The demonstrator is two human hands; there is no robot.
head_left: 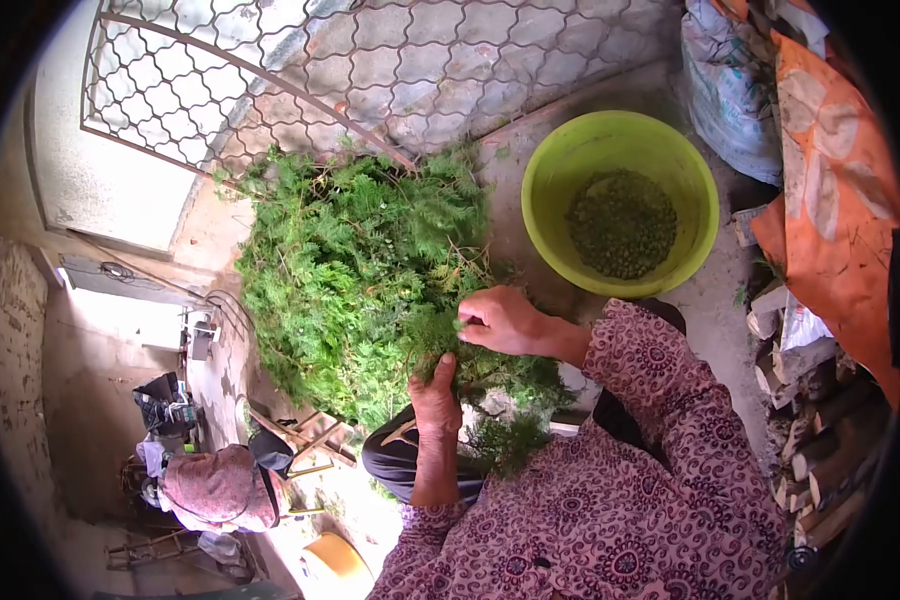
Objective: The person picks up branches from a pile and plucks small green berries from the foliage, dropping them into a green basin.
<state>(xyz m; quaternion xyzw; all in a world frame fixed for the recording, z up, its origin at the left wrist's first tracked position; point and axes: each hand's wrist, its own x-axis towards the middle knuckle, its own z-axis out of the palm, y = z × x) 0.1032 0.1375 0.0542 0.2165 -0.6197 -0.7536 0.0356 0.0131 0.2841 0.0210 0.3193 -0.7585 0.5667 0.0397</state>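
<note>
My left hand [435, 398] is closed around a green leafy branch [432, 328], its thumb pointing up. Just above and to the right, my right hand [507, 320] has its fingers curled into a pinch at the foliage. A speck of green shows at those fingertips, too small to name. In front of both hands spreads a large heap of feathery evergreen branches [335, 270]. To the right of the heap stands a yellow-green plastic tub [705, 205], with many small round green pieces [625, 225] at its bottom. Another leafy sprig [510, 440] hangs by my lap.
A metal lattice [400, 60] runs behind the heap. On the right are an orange tarp [835, 220], a white sack [730, 100] and stacked firewood [820, 470]. Another person [215, 487] is at lower left, near a yellow-orange container [335, 560].
</note>
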